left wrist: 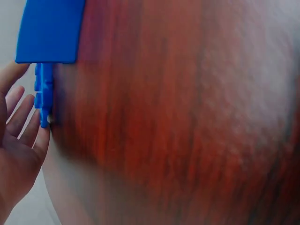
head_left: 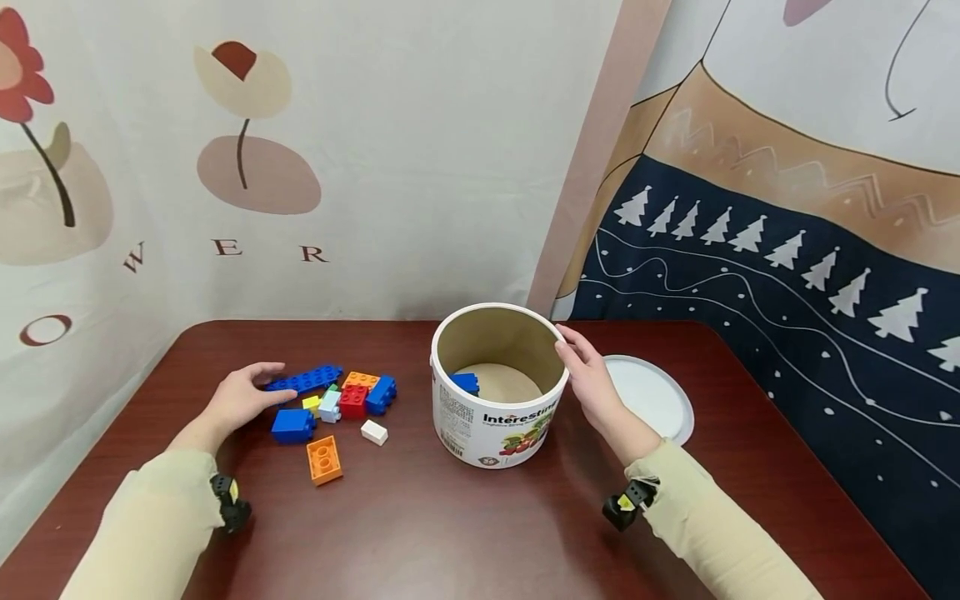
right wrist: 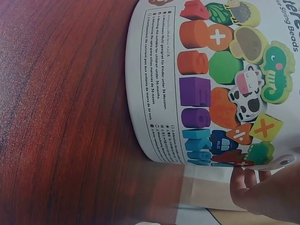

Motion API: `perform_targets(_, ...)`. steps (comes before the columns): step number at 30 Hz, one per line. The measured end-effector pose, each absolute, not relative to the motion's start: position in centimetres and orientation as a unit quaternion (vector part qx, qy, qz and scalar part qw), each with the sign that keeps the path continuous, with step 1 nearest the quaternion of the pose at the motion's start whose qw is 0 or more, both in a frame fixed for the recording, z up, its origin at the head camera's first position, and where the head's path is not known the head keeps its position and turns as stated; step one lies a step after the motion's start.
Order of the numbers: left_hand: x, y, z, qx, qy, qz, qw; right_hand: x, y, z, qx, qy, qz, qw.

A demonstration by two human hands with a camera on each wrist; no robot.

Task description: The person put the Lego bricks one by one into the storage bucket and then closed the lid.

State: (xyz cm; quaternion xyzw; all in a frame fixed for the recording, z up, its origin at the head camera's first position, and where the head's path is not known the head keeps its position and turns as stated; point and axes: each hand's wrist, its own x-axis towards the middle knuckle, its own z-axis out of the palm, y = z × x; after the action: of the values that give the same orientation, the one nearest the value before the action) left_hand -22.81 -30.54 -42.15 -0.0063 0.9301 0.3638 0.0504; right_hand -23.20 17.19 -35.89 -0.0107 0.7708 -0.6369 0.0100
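My left hand point(head_left: 243, 398) grips the left end of a long blue brick point(head_left: 311, 379), thumb on the near side and fingers on the far side. Around it lie a red brick point(head_left: 353, 402), blue bricks point(head_left: 293, 426), orange bricks point(head_left: 324, 461), a light-blue brick point(head_left: 330, 406), a yellow brick point(head_left: 312, 403) and a white brick point(head_left: 374, 432). In the left wrist view, a big blue brick point(left wrist: 49, 30) partly hides the long one. With my right hand point(head_left: 596, 387) I hold the right rim of a white bucket point(head_left: 457, 425). Inside it lies a blue brick point(head_left: 467, 382).
A round white lid point(head_left: 660, 396) lies on the brown table point(head_left: 420, 533), right of the bucket and partly behind my right forearm. Patterned cloth point(head_left: 420, 167) hangs behind the table's far edge. The right wrist view shows the bucket's printed label point(right wrist: 220, 84).
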Motion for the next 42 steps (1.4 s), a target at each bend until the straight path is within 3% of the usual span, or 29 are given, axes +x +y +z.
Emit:
perform_targets(23,-21.9,-31.3,-41.0,-0.02,0.939,0.343,0.015,-23.3,16.8,-35.7,-0.019,0.765,-0.643,0.007)
perform_targets(42,-22.6,-29.2,-36.8,0.025,0.922,0.387,-0.019,-23.3,17.2,-35.9,-0.005,0.772,-0.636,0.011)
